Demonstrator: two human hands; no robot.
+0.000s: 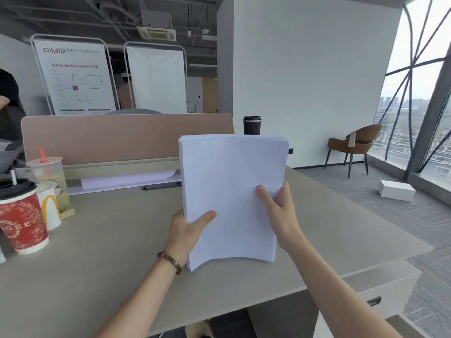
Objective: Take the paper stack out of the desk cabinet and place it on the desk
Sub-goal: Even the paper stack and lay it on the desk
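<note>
A thick white paper stack [231,181] is held up above the grey desk [109,252], tilted toward me with its lower edge bowed. My left hand [188,228] grips its lower left edge, thumb on the front sheet. My right hand [280,211] holds its right side, thumb pressed on the front and fingers behind. The white desk cabinet [380,286] sits under the desk's right end; only its top and part of its front show.
Several drink cups [26,215] crowd the desk's left edge. A tan divider panel [122,137] runs along the back, with loose white sheets [127,179] below it and a black tumbler [252,125] behind. A brown chair [353,145] and a white box [396,190] stand on the floor at right.
</note>
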